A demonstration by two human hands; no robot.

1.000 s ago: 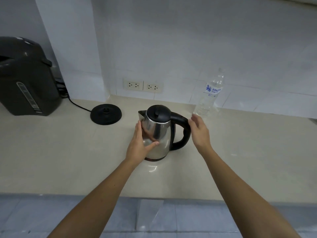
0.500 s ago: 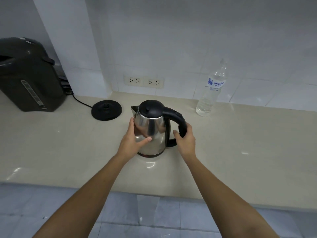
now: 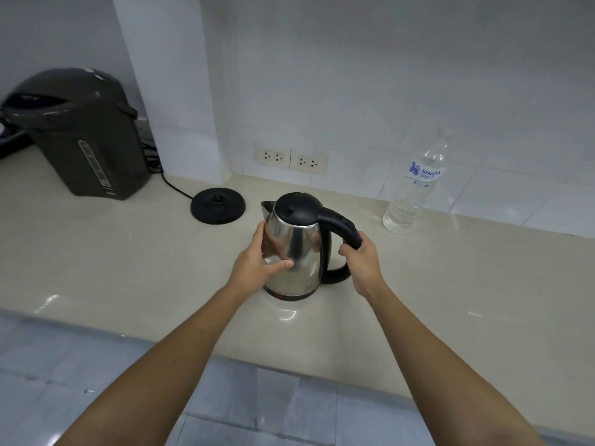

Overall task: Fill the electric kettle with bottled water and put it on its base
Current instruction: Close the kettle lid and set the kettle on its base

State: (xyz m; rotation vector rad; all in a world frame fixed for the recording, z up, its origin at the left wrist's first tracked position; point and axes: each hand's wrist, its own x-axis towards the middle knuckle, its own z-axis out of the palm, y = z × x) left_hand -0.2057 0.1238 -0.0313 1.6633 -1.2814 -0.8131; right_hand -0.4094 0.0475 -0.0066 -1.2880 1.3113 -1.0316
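A steel electric kettle [image 3: 299, 249] with a black lid, shut, and a black handle stands on the beige counter [image 3: 128, 259], spout toward the back left. My left hand [image 3: 257, 265] is pressed flat around the kettle's steel side, thumb across the front. My right hand [image 3: 360, 259] is closed around the black handle. The round black base [image 3: 218, 206] lies on the counter to the kettle's back left, its cord running off to the left. A clear water bottle [image 3: 415, 188] with a blue-printed label stands upright against the wall at the back right, apart from both hands.
A large dark hot-water dispenser [image 3: 77, 136] stands at the far left. Two wall sockets [image 3: 290, 159] sit just above the counter behind the kettle. A white pillar juts out behind the base. The counter's front edge runs below my forearms, with grey floor tiles beyond.
My right hand went from hovering open beside the handle to closing around it. My left hand stayed on the kettle's side. The kettle stands in the same spot.
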